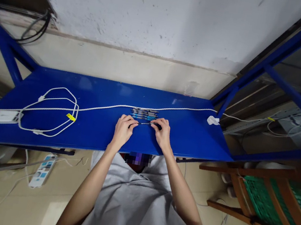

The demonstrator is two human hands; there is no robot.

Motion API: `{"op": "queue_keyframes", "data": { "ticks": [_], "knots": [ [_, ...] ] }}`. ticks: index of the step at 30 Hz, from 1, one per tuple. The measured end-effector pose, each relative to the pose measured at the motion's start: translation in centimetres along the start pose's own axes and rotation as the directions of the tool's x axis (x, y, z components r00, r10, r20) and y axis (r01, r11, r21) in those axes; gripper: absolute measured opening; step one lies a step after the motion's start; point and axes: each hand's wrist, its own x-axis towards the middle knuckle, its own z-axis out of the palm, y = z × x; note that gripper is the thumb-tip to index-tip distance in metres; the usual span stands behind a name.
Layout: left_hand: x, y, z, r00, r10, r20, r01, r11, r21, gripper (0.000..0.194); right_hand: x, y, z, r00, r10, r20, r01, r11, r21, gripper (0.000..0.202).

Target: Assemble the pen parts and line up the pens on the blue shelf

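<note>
Between my two hands, close to the front edge of the blue table (95,130), is a dark pen (144,123) with a thin pale shaft showing in its middle. My left hand (124,129) pinches the dark end on the left side. The dark end on the right is gripped by the fingers of my right hand (162,133). Just beyond my fingertips lies a row of several pens (144,113), side by side, some with blue and some with dark or grey parts. Fine details of the held pen are too small to make out.
A white cable (104,107) runs across the table behind the pens. On the left lie a coiled white cable (75,107) with a yellow tag and a white multi-port charger (6,116). Crumpled white tissue (213,120) rests at the right. Blue frame bars (263,66) flank the table.
</note>
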Motion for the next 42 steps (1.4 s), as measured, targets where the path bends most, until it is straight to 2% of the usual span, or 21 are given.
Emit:
{"op": "queue_keyframes", "data": {
  "ticks": [9, 13, 16, 20, 25, 30, 35, 42],
  "knots": [
    [0.0, -0.1, 0.1, 0.999, 0.025, 0.034, -0.025, 1.0, -0.011, 0.017, 0.0, -0.5, -0.1, 0.996, -0.07, 0.063, 0.069, 0.998, 0.016, 0.012],
    [0.1, -0.1, 0.4, 0.985, 0.121, 0.126, -0.108, 0.988, -0.108, 0.021, 0.3, -1.0, 0.0, 0.98, -0.133, 0.151, 0.127, 0.991, 0.044, 0.014],
    [0.5, -0.3, 0.8, 0.971, 0.181, 0.154, -0.163, 0.979, -0.125, 0.025, 0.7, -1.2, 0.4, 0.976, -0.144, 0.164, 0.129, 0.987, 0.1, 0.014],
    [1.4, -0.5, 1.1, 0.964, 0.221, 0.151, -0.217, 0.975, -0.04, 0.023, 1.5, -1.3, 1.1, 0.992, -0.042, 0.116, 0.028, 0.992, 0.121, 0.016],
    [1.5, -0.3, 0.9, 0.956, 0.251, 0.154, -0.272, 0.952, 0.138, 0.028, 2.1, -1.2, 1.5, 0.98, -0.008, 0.198, -0.03, 0.982, 0.187, 0.028],
    [1.1, -0.1, 1.0, 0.951, 0.265, 0.161, -0.298, 0.922, 0.247, 0.029, 2.0, -1.1, 1.2, 0.967, -0.047, 0.252, 0.012, 0.99, 0.138, 0.032],
    [1.0, 0.1, 1.1, 0.958, 0.254, 0.134, -0.281, 0.923, 0.263, 0.027, 1.7, -1.0, 1.3, 0.966, -0.111, 0.233, 0.088, 0.99, 0.106, 0.032],
    [0.9, 0.3, 1.2, 0.955, 0.236, 0.18, -0.275, 0.931, 0.242, 0.024, 1.5, -1.0, 1.6, 0.968, -0.135, 0.213, 0.12, 0.99, 0.08, 0.022]
  ]
}}
